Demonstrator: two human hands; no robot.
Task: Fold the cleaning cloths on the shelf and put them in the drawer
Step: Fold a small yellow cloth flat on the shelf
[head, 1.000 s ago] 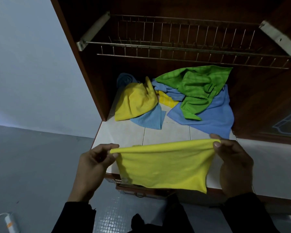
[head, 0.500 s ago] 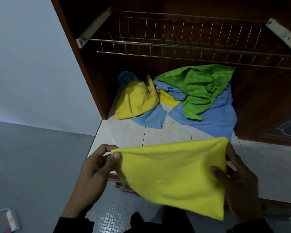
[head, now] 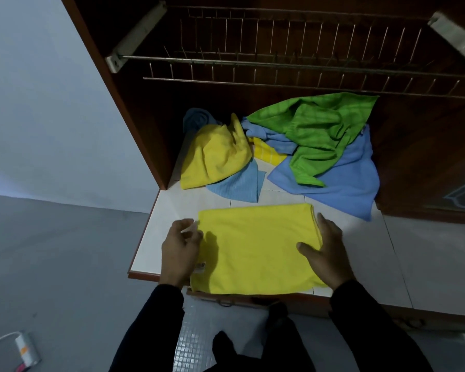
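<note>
A yellow cloth (head: 255,248) is lying flat on the white tiled shelf (head: 167,210), close to the front edge. It is folded into a neat rectangle. Its near edge is hanging a little over the front of the shelf, just above the drawer (head: 226,300) below.

The left hand (head: 180,253) is sitting at the left side of the cloth. Its fingers are loosely bent and are touching the left edge of the cloth. It is not gripping anything. A small white tag is peeking out by this hand.

The right hand (head: 328,253) is sitting at the right side of the cloth. Its fingers are straight and are lying along the right edge. The thumb is pressing down on top of the cloth. This hand is spread wide and is not grabbing anything either. So the cloth is lying right between the two hands.

Further back on the shelf, more cloths are lying in a messy pile. There is another yellow one (head: 215,154), a green one (head: 317,132) and a big blue one (head: 344,183). The green one is lying on top of the blue one. A small blue one (head: 236,185) is sticking out from under the back yellow one.

A wire rack (head: 279,68) is hanging above the pile.
</note>
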